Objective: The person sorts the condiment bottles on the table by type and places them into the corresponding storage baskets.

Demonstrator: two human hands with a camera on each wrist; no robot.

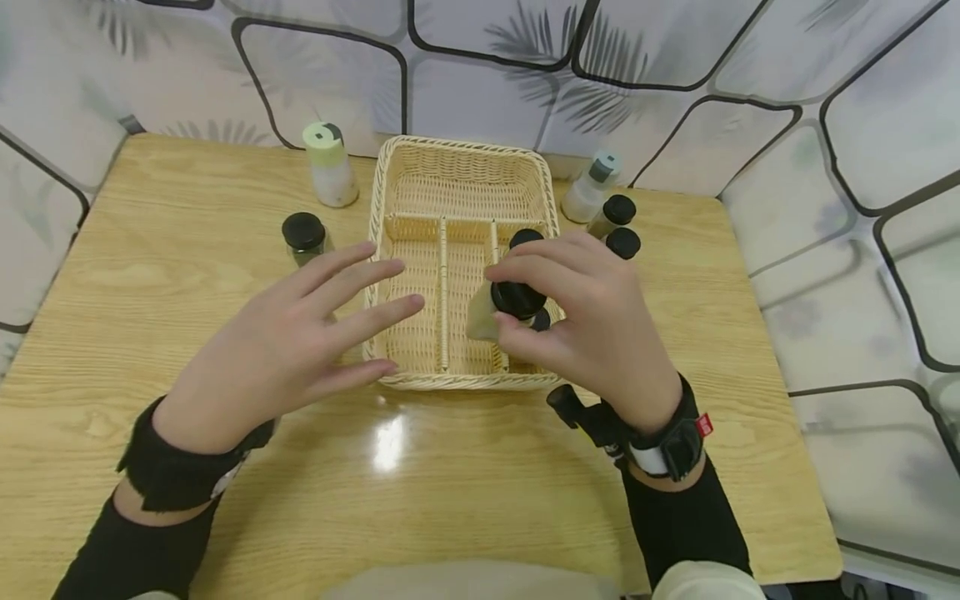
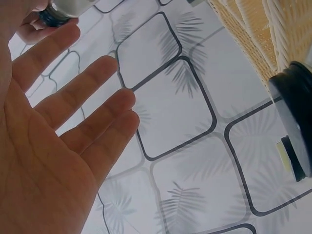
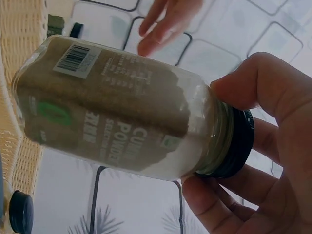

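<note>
Over the front right of a divided wicker basket (image 1: pixel 465 383), my right hand (image 1: pixel 600 308) grips a glass jar of cumin powder (image 3: pixel 112 107) by its black lid (image 3: pixel 239 141). The jar is tilted, its brown-filled body pointing left in the head view, overlapping the middle and right compartments. Beside it, other black-lidded jars (image 1: pixel 527 237) stand in the right compartment, partly hidden by my hand. My left hand (image 1: pixel 300 342) hovers at the basket's left rim, fingers spread and holding nothing; its palm shows in the left wrist view.
Left of the basket stand a black-lidded jar (image 1: pixel 303 232) and a white bottle with a pale green cap (image 1: pixel 330 167). To its right are another white bottle (image 1: pixel 588 192) and two black-lidded jars (image 1: pixel 615 213). A patterned wall covering (image 1: pixel 480 100) borders the wooden table (image 1: pixel 465 500).
</note>
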